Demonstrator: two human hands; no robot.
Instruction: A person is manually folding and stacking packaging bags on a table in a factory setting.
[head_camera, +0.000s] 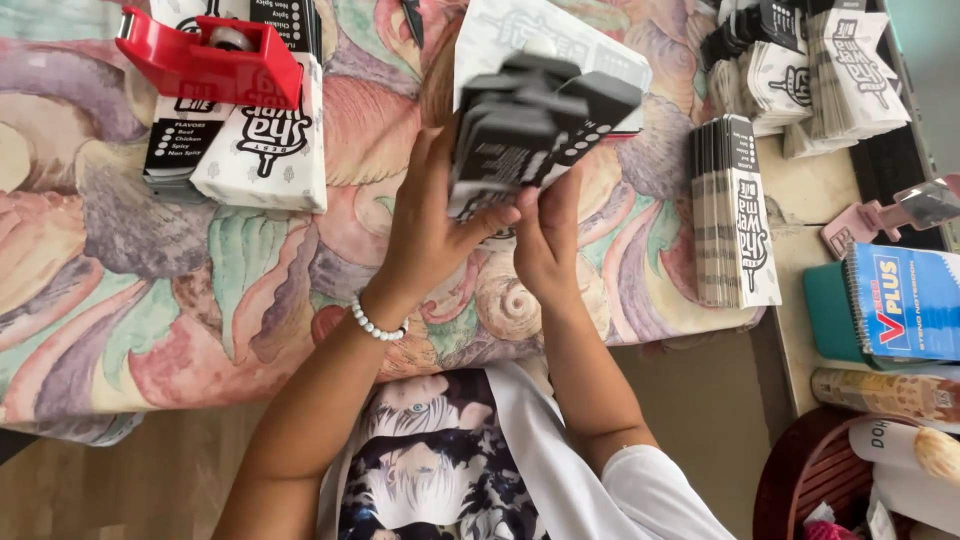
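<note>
Head view: both hands meet at the upper middle of the frame over a bench draped in a pastel swirl-patterned cloth (120, 290). The left hand (430, 235) and the right hand (548, 240) each have a grip clenched around one fanned bundle of flat black-and-white printed paper sleeves (535, 120), held up off the cloth and blurred with motion, so the number of sleeves in it cannot be told.

Judging by how things lie, part of the sorting looks done: one squared-up upright stack of the same sleeves (735, 215) sits at right of centre, one flat pile (240, 120) lies at upper left under a single red plastic tape dispenser (205, 55), and looser heaps (805, 70) crowd the upper right corner. The bundle in hand is not yet set down.

At the right edge lie one blue spiral notebook (905, 300), one pink clip-like tool (880, 215) and one round dark-red basket (800, 475). The left wrist wears one white bead bracelet (378, 325).
</note>
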